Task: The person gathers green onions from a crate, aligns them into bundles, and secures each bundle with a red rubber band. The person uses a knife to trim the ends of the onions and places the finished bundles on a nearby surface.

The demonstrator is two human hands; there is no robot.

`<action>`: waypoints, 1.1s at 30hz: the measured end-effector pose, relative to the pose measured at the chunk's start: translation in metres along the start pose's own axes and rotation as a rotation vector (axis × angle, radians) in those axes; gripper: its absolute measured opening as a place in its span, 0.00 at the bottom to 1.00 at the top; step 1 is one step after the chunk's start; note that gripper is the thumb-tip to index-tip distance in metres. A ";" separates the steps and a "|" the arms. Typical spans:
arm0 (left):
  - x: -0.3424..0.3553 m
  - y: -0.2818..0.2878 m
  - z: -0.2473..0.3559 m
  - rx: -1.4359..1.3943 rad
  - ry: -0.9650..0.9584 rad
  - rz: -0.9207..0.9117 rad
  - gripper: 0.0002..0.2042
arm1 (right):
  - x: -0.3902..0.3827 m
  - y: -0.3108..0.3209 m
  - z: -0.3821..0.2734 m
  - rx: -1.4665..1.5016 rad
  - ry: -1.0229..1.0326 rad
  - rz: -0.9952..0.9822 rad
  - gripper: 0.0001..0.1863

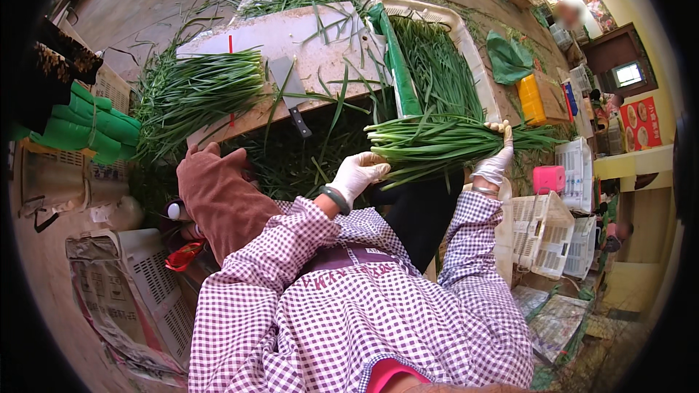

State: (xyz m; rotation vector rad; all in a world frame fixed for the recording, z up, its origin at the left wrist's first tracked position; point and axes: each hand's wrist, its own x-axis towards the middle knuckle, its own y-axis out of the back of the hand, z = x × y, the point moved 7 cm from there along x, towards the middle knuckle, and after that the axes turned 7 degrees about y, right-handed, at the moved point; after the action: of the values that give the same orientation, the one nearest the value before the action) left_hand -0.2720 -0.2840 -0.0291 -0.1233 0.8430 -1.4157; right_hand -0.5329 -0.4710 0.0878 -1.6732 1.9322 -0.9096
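A bundle of garlic chives (437,138) lies sideways across the near end of the crate, pale cut ends to the left, leaf tips to the right. My right hand (496,156), in a white glove, is wrapped round its leafy part. My left hand (360,177), also gloved, is closed, thumb and fingertips pinching at the bundle's lower edge near the pale ends. Behind the bundle, the white crate (489,81) holds more chives (433,65). On the board (313,51), a cleaver (291,94) with a black handle lies beside a pile of chives (204,87).
Loose leaves hang over the board's near edge and lie on the floor. A brown cloth (222,196) covers my left knee. Green bundled material (91,127) and a plastic crate (149,276) stand left. White baskets (542,233), a pink box (548,178) and a yellow container (533,98) stand right.
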 end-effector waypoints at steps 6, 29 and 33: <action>0.005 0.020 -0.019 -0.104 0.081 0.096 0.08 | -0.011 -0.013 0.002 0.042 -0.036 -0.071 0.12; 0.030 0.017 -0.014 -0.468 0.105 -0.309 0.27 | -0.037 -0.034 -0.020 0.127 -0.071 -0.186 0.09; 0.041 0.025 -0.014 -0.545 0.042 -0.221 0.11 | -0.039 -0.037 -0.017 0.120 -0.071 -0.213 0.10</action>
State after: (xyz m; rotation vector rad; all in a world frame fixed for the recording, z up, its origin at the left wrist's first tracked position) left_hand -0.2628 -0.3104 -0.0707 -0.6188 1.2657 -1.3618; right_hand -0.5114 -0.4318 0.1220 -1.8386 1.6423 -1.0080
